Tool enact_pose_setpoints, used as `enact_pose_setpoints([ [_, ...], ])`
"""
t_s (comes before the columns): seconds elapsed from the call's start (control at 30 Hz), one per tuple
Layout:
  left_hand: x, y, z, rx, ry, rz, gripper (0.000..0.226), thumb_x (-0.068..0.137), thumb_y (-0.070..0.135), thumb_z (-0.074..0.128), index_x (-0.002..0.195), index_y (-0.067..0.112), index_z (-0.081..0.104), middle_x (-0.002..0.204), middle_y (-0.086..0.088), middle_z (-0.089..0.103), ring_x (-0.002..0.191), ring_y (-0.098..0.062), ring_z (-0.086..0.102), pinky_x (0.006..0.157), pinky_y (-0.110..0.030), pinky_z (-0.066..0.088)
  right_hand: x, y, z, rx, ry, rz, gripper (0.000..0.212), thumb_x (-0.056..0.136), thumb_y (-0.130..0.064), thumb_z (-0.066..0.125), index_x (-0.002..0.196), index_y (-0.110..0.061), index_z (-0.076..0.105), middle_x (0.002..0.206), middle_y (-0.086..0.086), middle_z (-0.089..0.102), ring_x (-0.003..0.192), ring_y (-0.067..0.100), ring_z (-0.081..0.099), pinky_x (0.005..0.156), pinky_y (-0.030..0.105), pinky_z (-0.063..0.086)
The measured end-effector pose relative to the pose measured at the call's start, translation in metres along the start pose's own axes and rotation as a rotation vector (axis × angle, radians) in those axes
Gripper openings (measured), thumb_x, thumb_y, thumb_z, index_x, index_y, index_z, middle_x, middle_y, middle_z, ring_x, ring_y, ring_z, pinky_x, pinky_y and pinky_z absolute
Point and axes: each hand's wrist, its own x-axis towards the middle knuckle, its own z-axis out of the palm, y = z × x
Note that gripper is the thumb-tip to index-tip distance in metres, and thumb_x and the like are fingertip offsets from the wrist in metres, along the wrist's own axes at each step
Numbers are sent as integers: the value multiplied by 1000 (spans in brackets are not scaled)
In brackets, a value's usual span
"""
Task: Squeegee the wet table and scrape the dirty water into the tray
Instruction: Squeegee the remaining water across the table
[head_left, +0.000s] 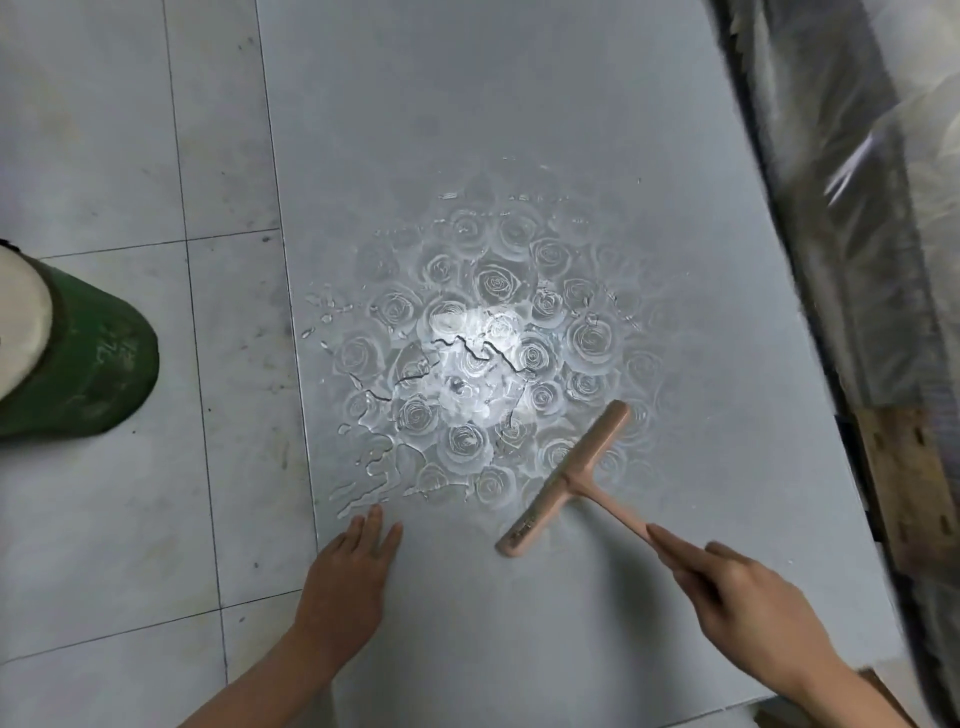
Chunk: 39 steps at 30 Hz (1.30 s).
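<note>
Resting the left hand (345, 577) flat on the table (467, 104) near its edge, fingers straight and holding nothing, likely bracing for the stroke. Curling the right hand (748, 603) round the handle of the pink squeegee (566, 475), index finger laid along it for pressure, blade touching the near right rim of the puddle (467, 374). Finding no tray in view beyond, only a green container (98, 374) on the floor at left.
</note>
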Motion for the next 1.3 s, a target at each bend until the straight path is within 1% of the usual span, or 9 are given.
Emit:
enact_pose_setpoints([
  [0.17,-2,10,3,100,-42,-41,53,61,8,38,98,0,75,109,-29,66,88,-42,69,64,-40,59,1,-2,-1,40,-25,43,43,99,-44,33,138,-59,25,88,-10,51,88,14,58,72,28,48],
  [0.23,-1,19,-6,93,-139,-103,47,51,5,68,96,-5,74,106,-35,64,85,-48,67,62,-45,59,-1,-2,1,34,-27,49,43,99,-43,32,139,-58,25,86,-10,50,85,15,58,71,29,48],
  [0.3,2,31,-10,46,-190,-159,69,28,-3,81,96,-12,70,106,-42,60,85,-55,64,62,-50,57,-7,-3,6,43,-6,60,43,100,-44,31,140,-57,24,86,-10,49,84,15,58,70,30,48],
  [0.37,5,42,-22,115,-259,-179,77,52,6,80,119,-20,53,126,-49,42,109,-61,51,86,-55,51,-17,-4,13,77,1,78,44,100,-44,31,142,-55,23,87,-10,49,86,16,58,71,30,49],
  [0.47,10,51,-21,197,-326,-245,65,93,17,37,147,-7,9,150,-40,1,140,-49,14,115,-49,17,-44,5,26,182,43,137,45,99,-43,33,142,-54,23,86,-10,49,84,15,56,69,30,47],
  [0.7,24,102,-24,240,-169,-53,65,90,14,33,149,1,10,158,-22,2,147,-34,6,116,-46,14,-140,58,70,447,124,362,45,95,-37,48,138,-49,37,109,-3,65,106,17,61,85,32,48],
  [0.97,43,184,-5,246,-158,52,69,91,19,35,151,7,3,159,-18,-5,147,-31,1,117,-44,12,-223,132,136,376,123,526,48,90,-35,56,135,-48,43,82,-7,61,78,8,64,65,22,51],
  [1.17,51,214,8,261,-171,-47,66,90,22,35,148,7,9,157,-19,3,144,-34,9,115,-41,21,-131,123,132,360,156,304,55,98,-40,35,146,-52,9,89,-9,39,92,19,60,72,31,46],
  [1.3,59,220,7,140,-240,-131,68,90,23,43,148,6,10,158,-15,-4,146,-30,5,111,-36,29,-62,112,88,288,233,121,51,100,-32,33,146,-45,16,99,1,51,92,27,61,73,35,45],
])
